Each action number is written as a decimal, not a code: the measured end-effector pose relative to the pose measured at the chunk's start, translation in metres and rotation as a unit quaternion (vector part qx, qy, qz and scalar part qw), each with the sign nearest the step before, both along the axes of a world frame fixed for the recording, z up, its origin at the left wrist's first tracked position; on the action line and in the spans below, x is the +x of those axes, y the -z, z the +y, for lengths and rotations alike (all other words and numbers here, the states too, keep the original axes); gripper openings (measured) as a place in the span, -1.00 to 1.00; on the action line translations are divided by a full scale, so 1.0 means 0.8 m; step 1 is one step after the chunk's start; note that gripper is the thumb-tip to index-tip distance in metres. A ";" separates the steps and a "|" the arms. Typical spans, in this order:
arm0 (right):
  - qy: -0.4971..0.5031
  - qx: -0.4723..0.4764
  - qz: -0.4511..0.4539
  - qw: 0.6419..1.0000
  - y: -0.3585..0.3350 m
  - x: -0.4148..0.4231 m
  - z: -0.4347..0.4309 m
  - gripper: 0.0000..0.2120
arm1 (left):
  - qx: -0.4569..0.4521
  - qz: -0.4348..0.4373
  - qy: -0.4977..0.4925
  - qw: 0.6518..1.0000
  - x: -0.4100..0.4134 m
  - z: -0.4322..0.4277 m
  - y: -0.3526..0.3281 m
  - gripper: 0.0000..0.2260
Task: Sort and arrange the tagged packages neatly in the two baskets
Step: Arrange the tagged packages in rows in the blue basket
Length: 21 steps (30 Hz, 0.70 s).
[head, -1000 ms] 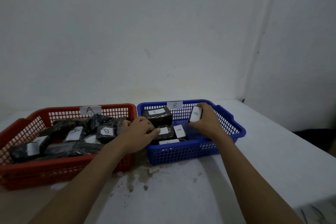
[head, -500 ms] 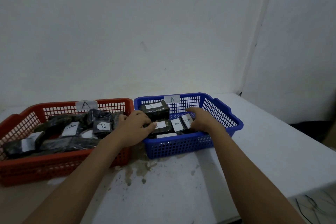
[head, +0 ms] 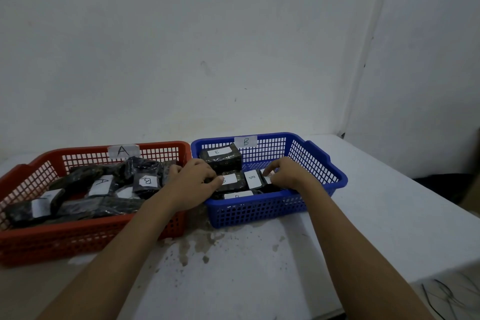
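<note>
Pinching the left edge of the front-left package (head: 232, 181), the fingers (head: 207, 174) and thumb of my left hand (head: 193, 186) are curled tight. The fingers (head: 270, 167) of my right hand (head: 289, 176) are curled down over the rightmost package (head: 267, 173) and grip its far end. Between the two, touching both, lies the middle package (head: 252, 179), flat, with its white tag reading B. At 6 o'clock from it the near package (head: 237, 194) shows only a strip of its tag. At 11 o'clock the rear package (head: 220, 160) sits higher, with its B tag facing up. All five are dark, glossy, wrapped blocks inside the blue basket (head: 335, 176), whose rear wall carries a B label (head: 245, 141).

My left wrist crosses the corner where this basket touches the red basket (head: 78, 236), at 9 o'clock. That one bears an A label (head: 122, 150) and holds a loose, overlapping heap of the same dark packages. One is the B-tagged package (head: 146, 181), and at 9 o'clock from it lies the A-tagged package (head: 100, 184). Others show blank or half-hidden tags.

Both baskets stand on the white surface (head: 363, 215). A brown stain (head: 200, 241) spreads at 6 o'clock from the gap between them. A pale wall (head: 233, 47) rises at 12 o'clock.
</note>
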State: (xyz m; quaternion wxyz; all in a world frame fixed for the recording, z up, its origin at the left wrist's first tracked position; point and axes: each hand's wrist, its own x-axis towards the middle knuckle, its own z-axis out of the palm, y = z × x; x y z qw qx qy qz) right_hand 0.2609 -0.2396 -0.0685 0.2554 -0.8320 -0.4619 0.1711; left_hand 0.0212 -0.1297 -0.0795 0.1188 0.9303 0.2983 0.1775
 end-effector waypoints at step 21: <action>-0.195 0.193 -0.054 0.960 -0.018 -0.166 0.072 -0.77 | -0.085 -0.148 0.026 0.985 -0.083 0.001 -0.041 -0.80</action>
